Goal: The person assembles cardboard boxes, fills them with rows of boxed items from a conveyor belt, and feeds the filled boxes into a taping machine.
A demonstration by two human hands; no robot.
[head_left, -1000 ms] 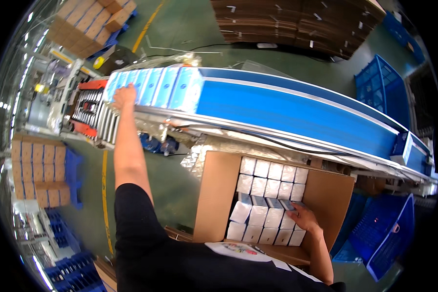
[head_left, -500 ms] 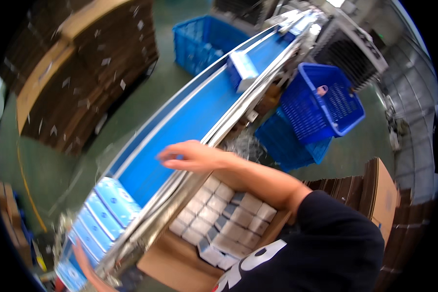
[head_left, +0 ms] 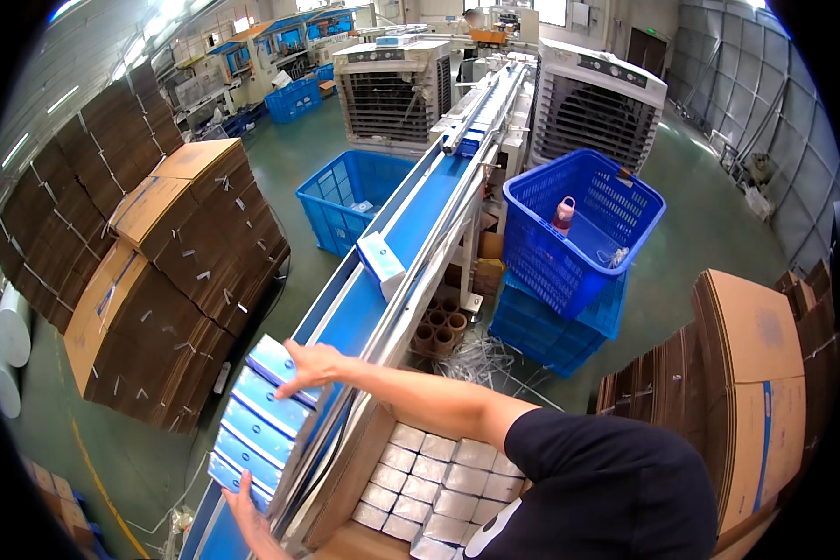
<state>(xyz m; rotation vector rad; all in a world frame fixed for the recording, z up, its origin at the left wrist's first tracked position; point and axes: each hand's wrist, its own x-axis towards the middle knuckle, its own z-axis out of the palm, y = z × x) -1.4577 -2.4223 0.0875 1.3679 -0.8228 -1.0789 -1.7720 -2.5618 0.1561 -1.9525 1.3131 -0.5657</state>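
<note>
A row of several blue-and-white tissue packs (head_left: pixel 255 417) stands side by side at the near end of the blue conveyor belt (head_left: pixel 345 319). My right hand (head_left: pixel 308 366) is closed on the far end of the row, its thumb and fingers spread over the last pack. At the near end my left hand (head_left: pixel 245 507) presses against the row, so the packs sit between both hands. Another blue-and-white pack (head_left: pixel 381 262) lies alone farther up the belt. Below my right forearm is an open cardboard carton (head_left: pixel 353 467), filled with rows of packs (head_left: pixel 420 481) showing pale ends.
Stacks of flattened cartons (head_left: pixel 173 280) rise on the left, and more flattened cartons (head_left: pixel 751 373) on the right. A light-blue crate (head_left: pixel 331 210) stands left of the belt; a dark-blue basket (head_left: pixel 569 271) with a pink bottle (head_left: pixel 564 215) is on its right. Two large air coolers (head_left: pixel 392 93) flank the belt's far part.
My right hand has come down from above the belt onto the far end of the pack row. My left hand stays at the near end. The view has turned more level.
</note>
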